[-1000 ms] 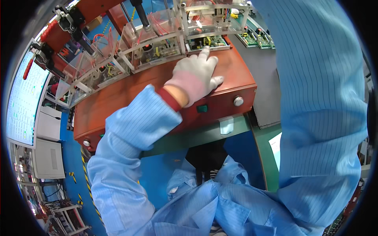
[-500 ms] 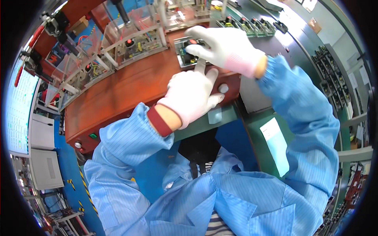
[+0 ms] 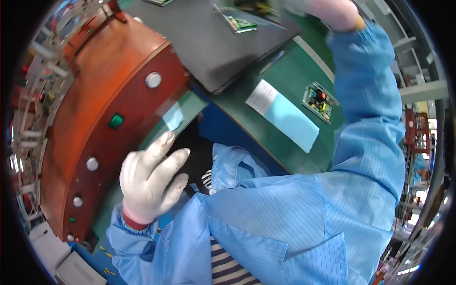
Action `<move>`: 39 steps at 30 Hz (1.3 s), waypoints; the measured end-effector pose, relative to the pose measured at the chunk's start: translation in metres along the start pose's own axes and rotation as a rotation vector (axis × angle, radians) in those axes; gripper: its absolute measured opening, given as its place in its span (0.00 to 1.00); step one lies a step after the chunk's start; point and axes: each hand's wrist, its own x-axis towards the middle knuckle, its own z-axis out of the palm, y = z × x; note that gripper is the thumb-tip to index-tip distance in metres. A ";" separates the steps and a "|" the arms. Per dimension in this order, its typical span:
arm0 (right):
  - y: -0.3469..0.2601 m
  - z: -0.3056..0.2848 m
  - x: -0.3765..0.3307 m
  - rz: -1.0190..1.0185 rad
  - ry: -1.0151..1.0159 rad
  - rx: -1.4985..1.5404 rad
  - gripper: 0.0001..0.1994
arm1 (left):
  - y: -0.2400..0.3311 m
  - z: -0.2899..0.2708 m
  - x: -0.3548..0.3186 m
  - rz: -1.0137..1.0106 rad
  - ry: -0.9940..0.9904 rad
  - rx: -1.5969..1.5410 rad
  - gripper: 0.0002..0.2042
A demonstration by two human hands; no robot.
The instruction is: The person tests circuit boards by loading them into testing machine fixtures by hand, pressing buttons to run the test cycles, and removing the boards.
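Note:
My left hand (image 3: 153, 179), in a white glove, hangs in front of the red machine housing (image 3: 107, 102) with fingers apart and nothing in them. Close to its fingertips is a pale blue slip (image 3: 173, 117) at the housing's edge. My right hand (image 3: 330, 10), also gloved, reaches far out at the upper edge. Its fingers are smeared and partly cut off, so what they hold, if anything, cannot be made out. Left of it, a blurred dark item with yellow parts (image 3: 260, 8) shows above a dark mat (image 3: 204, 52). A green circuit board (image 3: 241, 23) lies on that mat.
On the green bench lie a blue-and-white paper strip (image 3: 290, 121), a pen (image 3: 271, 62) and a framed circuit board (image 3: 320, 101) beside my right sleeve. The housing carries silver buttons (image 3: 153, 80) and a green switch (image 3: 116, 121). Clear-walled fixtures stand along the left.
The view has swung to the right. Both hands have left the framed circuit board on the red housing: my left has drawn back toward my body, my right has moved out to the far right.

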 end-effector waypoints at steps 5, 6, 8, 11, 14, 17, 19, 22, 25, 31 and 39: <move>0.238 0.011 -0.025 0.342 0.314 -0.216 0.34 | -0.003 0.021 -0.019 -0.039 -0.100 -0.058 0.15; 0.247 0.014 -0.040 0.494 0.196 -0.199 0.38 | -0.006 0.023 -0.022 -0.029 -0.103 -0.079 0.15; 0.313 0.026 -0.068 0.692 0.074 -0.062 0.37 | -0.010 0.028 -0.022 0.002 -0.102 -0.115 0.16; 0.314 0.041 -0.070 0.777 -0.169 -0.221 0.34 | -0.012 0.033 -0.024 0.003 -0.090 -0.114 0.16; 0.220 0.053 -0.015 0.625 0.000 -0.429 0.37 | -0.011 0.028 -0.026 -0.003 -0.094 -0.105 0.17; 0.193 0.075 0.034 0.342 0.208 -0.008 0.32 | -0.002 0.022 -0.015 0.010 -0.169 -0.081 0.17; 0.151 0.101 0.074 0.291 0.147 0.266 0.27 | -0.001 0.013 -0.013 -0.005 -0.190 -0.044 0.17; 0.159 0.119 0.103 0.236 0.187 0.244 0.23 | 0.002 -0.008 -0.008 -0.008 -0.264 0.034 0.19; 0.153 0.112 0.100 0.227 0.302 0.299 0.21 | -0.005 -0.023 -0.001 -0.025 -0.251 0.077 0.21; 0.029 0.106 0.099 -0.181 0.208 0.326 0.20 | -0.030 -0.051 0.043 -0.047 -0.241 0.219 0.31; -0.081 0.139 0.173 -0.474 -0.148 0.208 0.18 | -0.090 -0.038 0.059 -0.180 -0.286 0.608 0.38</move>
